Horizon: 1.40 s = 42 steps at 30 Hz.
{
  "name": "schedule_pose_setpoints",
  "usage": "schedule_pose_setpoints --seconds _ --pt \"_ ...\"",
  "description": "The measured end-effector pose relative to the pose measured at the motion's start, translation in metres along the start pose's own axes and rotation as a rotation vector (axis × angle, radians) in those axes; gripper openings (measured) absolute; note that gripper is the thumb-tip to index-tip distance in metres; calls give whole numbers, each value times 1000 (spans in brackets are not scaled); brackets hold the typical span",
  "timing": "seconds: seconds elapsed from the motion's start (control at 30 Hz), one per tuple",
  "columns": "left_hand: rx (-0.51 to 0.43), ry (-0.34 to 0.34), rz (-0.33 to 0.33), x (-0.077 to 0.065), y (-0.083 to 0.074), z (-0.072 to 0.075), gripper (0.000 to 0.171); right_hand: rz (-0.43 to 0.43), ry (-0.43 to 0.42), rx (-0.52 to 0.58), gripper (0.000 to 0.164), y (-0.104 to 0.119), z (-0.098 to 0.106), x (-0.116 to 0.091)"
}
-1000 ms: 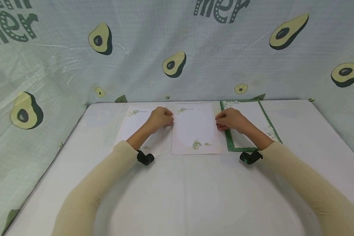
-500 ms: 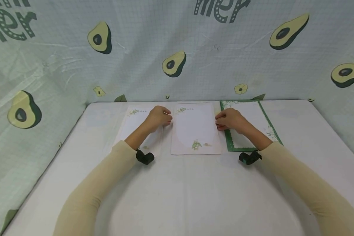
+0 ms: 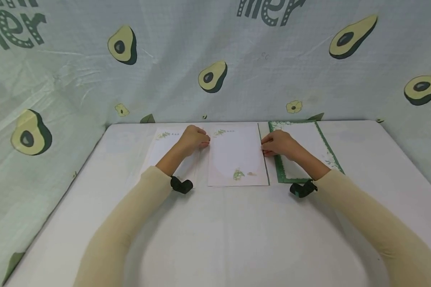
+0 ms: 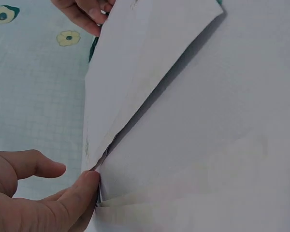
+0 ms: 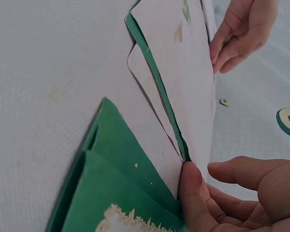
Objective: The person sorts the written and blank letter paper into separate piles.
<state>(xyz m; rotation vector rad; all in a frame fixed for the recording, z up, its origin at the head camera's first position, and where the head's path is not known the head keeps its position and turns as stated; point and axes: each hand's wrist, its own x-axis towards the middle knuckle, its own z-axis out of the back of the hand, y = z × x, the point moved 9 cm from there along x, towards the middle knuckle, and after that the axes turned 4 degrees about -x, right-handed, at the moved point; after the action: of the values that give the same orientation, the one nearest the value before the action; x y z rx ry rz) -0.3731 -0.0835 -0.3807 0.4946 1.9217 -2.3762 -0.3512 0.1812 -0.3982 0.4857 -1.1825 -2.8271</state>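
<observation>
Our unclenched left hand (image 3: 193,140) and right hand (image 3: 281,144), grasping nothing, touch opposite long edges of the middle paper stack (image 3: 236,153).

Open worktop (image 3: 215,235) stretches between the sleeved arms (image 3: 116,227) to the near edge of the centre sheets (image 3: 237,153). The left hand (image 3: 193,140) and right hand (image 3: 280,144) block both sides; avocado-print cloth (image 3: 258,83) walls off the back.

White table (image 3: 186,239) in front of you, pale cloth (image 3: 172,99) behind it, printed avocados (image 3: 212,77), yellow flowers (image 3: 294,107), green lettering (image 3: 32,29).
</observation>
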Motion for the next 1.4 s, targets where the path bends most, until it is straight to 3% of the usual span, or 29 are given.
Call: schedule_pose_setpoints --seconds 0.1,0.33,0.47,0.6,0.73,0.83,0.97,1.23,1.4 --pt "-26 -2 15 3 2 -1 43 -6 7 6 35 -3 -2 1" --pt "64 -14 -7 6 0 0 49 -10 14 -2 36 0 -1 -4" --pt "8 -46 -14 13 -2 5 52 3 -7 -38 40 5 3 -7" --pt "-81 -72 1 20 -5 8 43 -1 -18 -40 42 8 5 -5" --pt "-96 -66 -20 24 -10 3 18 -18 -22 -20 41 8 6 -5" --pt "-30 -38 -57 27 -10 -1 25 -26 -24 -9 41 6 5 -5" --pt "12 -9 -64 24 -4 -5 50 -22 -19 2 41 3 2 -5" --pt "4 42 -72 16 -1 -2 48 -1 -44 12 43 4 2 -2" --pt "-34 66 -20 14 3 0 50 22 -46 49 44 7 0 0"
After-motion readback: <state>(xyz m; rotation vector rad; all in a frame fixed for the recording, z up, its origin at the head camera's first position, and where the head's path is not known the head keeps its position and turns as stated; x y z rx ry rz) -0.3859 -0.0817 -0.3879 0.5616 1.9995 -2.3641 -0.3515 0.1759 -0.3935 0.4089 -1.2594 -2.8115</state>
